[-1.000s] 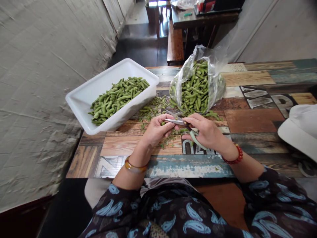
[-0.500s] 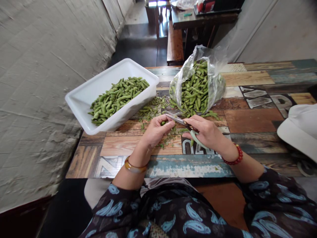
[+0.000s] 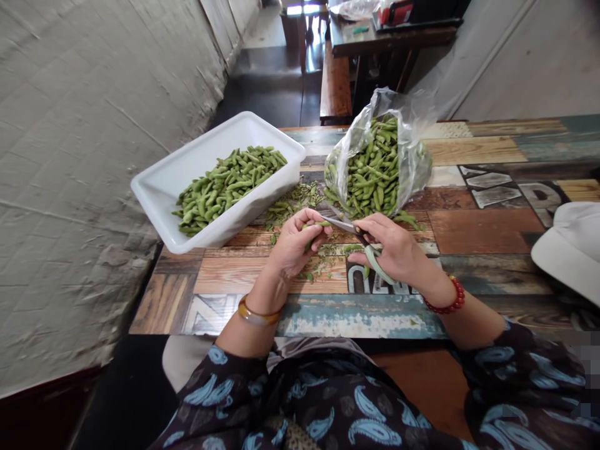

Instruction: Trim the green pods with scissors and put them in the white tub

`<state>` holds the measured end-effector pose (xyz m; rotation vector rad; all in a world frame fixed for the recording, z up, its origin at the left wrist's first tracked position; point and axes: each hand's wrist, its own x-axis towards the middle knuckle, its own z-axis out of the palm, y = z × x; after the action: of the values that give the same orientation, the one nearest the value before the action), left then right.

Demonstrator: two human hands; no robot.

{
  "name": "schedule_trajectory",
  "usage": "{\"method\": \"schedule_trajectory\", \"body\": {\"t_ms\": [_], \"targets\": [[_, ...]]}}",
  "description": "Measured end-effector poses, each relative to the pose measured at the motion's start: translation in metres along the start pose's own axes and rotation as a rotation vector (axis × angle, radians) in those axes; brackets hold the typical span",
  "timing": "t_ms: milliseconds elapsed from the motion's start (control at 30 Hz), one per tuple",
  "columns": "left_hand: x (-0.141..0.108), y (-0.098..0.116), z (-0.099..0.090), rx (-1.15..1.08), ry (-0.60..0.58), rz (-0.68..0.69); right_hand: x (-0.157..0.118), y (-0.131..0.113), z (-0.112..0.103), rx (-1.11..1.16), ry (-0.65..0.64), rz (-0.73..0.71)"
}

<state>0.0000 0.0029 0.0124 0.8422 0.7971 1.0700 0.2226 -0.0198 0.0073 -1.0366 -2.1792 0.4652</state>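
Observation:
Between thumb and fingers, my left hand (image 3: 300, 240) pinches a green bean pod (image 3: 317, 225). My right hand (image 3: 391, 247) grips scissors (image 3: 375, 259) with pale green handles; their blades are parted and meet the pod's end. A white plastic tub (image 3: 159, 215) with many green pods stands at the left. Behind my right hand, a clear plastic bag (image 3: 415, 156) lies open, full of pods. Small trimmings (image 3: 300, 197) and loose pods are scattered between tub and bag and under my hands.
A white cap (image 3: 572, 250) rests at the right edge of the patterned wooden table (image 3: 482, 231). A rough grey wall (image 3: 70, 156) runs along the left. Beyond the table are a wooden bench (image 3: 335, 81) and another dark table (image 3: 394, 39).
The scissor blades have opened wider. A pod now shows more clearly at my left fingertips. The whole view has shifted slightly, with things appearing a little further right.

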Motion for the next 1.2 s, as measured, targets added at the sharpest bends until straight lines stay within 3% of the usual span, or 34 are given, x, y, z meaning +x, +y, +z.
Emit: {"method": "schedule_trajectory", "body": {"t_ms": [933,1200], "targets": [[-0.0007,-0.0013,0.0021,-0.007,-0.049,0.008,0.0010,-0.0032,-0.0029,-0.055,0.016,-0.060],[0.0019,0.0050,-0.0051,-0.101,0.005,0.017,-0.0007,0.0022,-0.0003,-0.104,0.080,-0.033]]}}
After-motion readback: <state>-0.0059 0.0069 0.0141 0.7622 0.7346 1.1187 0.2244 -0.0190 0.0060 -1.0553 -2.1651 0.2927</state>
